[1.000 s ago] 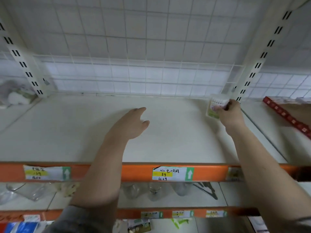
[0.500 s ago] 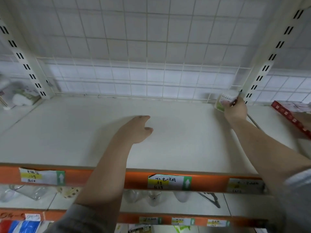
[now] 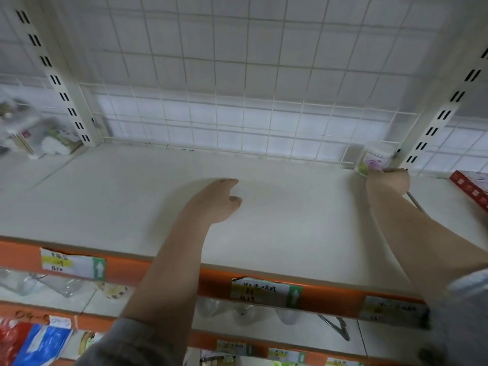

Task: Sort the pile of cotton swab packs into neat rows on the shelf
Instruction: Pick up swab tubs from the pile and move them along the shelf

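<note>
A clear cotton swab pack [image 3: 374,159] with a purple and green label stands upright in the back right corner of the white shelf [image 3: 277,228], against the wire grid. My right hand [image 3: 388,179] reaches to it and its fingers hold the pack's lower edge. My left hand [image 3: 214,200] rests palm down in the middle of the shelf, fingers loosely apart, holding nothing. A blurred pile of swab packs [image 3: 39,138] lies on the neighbouring shelf at the far left.
A slotted upright [image 3: 433,130] stands just right of the pack, another upright [image 3: 60,83] at the left. A red box [image 3: 470,187] lies on the right-hand shelf. The orange shelf edge [image 3: 163,273] carries price tags; glassware sits on the shelf below.
My right hand has pushed the swab pack further back and right, from mid-depth of the shelf into the rear corner by the upright. My left hand stayed in place.
</note>
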Demonstrator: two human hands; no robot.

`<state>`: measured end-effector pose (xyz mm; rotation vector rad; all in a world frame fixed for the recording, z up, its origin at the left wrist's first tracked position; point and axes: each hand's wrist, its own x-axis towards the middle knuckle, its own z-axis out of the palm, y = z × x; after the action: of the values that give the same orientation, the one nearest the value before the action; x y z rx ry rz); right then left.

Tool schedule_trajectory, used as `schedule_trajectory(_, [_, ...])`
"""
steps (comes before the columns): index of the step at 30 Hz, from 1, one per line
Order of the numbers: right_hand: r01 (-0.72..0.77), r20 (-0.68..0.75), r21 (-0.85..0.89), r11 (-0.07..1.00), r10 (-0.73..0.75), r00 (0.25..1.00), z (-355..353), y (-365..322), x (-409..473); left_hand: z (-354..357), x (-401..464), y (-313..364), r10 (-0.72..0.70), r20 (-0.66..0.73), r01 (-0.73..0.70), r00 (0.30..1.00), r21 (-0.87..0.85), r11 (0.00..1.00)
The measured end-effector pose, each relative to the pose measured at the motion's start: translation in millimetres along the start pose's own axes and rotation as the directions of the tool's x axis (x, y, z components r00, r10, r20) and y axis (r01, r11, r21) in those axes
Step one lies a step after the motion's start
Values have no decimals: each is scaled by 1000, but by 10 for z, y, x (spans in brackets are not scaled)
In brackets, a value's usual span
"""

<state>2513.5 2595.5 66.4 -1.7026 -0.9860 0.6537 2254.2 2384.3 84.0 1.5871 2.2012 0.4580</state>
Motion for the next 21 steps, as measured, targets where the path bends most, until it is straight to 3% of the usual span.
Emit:
schedule_trajectory(5, [-5,116,-36,999,9,993,-15,-68,-21,-20,-93,-26,-25,-26,24,999,-28,999])
schedule_trajectory(9, [-26,67,-93,995,32,997,-4,-160,-200,-92,-176,-76,-38,-49,36,998,-36,999])
schedule_trajectory(13, [58,65,-46,997,-55,996,54,-292,-640,-217,-284,-244,-72,-102,65,992,-75,995])
schedule_trajectory(18, [212,268,-80,974,-184,946,195,-388,-1283,-517,-506,-736,-137,-201,123,970,-77,989])
schedule_trajectory(21, [327,488,-98,940,-241,839,321,-418,-1759,-713,-694,-1082,-184,-267,165,946,-94,982])
